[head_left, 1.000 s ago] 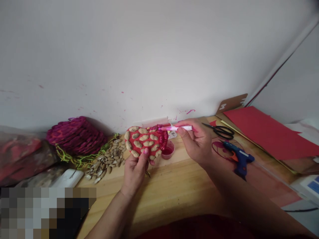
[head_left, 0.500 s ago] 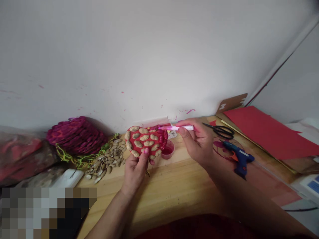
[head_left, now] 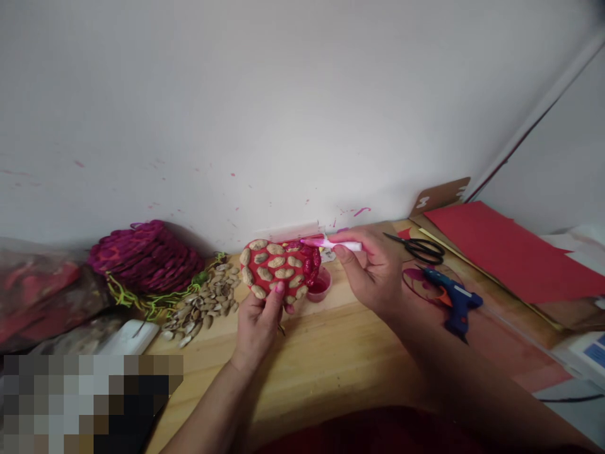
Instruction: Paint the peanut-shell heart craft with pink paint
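Observation:
My left hand (head_left: 261,318) grips a red card piece (head_left: 273,260) covered with peanut shells by its lower edge, thumb on the front. Most shells are plain tan; those along the right side are wet with dark pink paint. Between the thumb and fingers of my right hand (head_left: 371,268) is a white-handled paintbrush (head_left: 343,245), pink towards its tip. The tip touches the shells at the upper right of the card. Behind and below the card's right edge stands a small clear cup (head_left: 319,285) of red-pink paint, partly hidden by the card.
Loose peanut shells (head_left: 208,306) lie left, beside a stack of painted pink pieces (head_left: 146,257) with green strings. To the right are black scissors (head_left: 420,248), a blue glue gun (head_left: 454,302) and red sheets (head_left: 510,249). A paint-spotted wall (head_left: 293,126) rises behind the table (head_left: 302,372).
The card in my left hand has shifted slightly right. My right hand has moved a little left with the paintbrush, whose tip stays at the card's upper right.

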The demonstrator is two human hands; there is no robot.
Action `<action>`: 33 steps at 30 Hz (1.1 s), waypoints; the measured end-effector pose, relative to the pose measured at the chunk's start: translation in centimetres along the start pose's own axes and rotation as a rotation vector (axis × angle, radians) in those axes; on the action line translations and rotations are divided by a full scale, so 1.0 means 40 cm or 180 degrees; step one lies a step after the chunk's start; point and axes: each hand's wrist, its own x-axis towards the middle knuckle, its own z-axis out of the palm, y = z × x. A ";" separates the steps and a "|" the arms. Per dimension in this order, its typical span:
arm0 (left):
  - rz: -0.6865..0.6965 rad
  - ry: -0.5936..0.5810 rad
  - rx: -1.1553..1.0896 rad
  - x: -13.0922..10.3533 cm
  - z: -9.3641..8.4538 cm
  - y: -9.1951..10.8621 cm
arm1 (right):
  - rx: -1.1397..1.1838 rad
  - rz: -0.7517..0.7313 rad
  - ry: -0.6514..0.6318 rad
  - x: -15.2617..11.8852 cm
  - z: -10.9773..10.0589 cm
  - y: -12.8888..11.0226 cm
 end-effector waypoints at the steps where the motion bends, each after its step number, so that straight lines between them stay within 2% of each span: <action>1: -0.0007 0.0010 0.0016 0.000 0.000 0.000 | -0.0038 -0.0049 -0.0010 -0.002 0.001 -0.002; 8: -0.0076 0.0012 0.0007 0.006 -0.007 -0.013 | -0.0254 -0.0284 -0.0020 -0.005 -0.002 -0.011; 20: -0.0105 -0.0040 -0.0048 0.001 -0.012 -0.022 | 0.0008 -0.0056 -0.0025 -0.004 0.003 -0.001; 29: -0.0168 0.0009 -0.0138 0.000 -0.003 -0.005 | 0.0004 0.0019 -0.0034 -0.005 0.004 0.002; 33: -0.0348 0.0039 -0.0314 -0.001 0.005 0.011 | 0.0146 0.0110 -0.0023 -0.008 0.007 0.008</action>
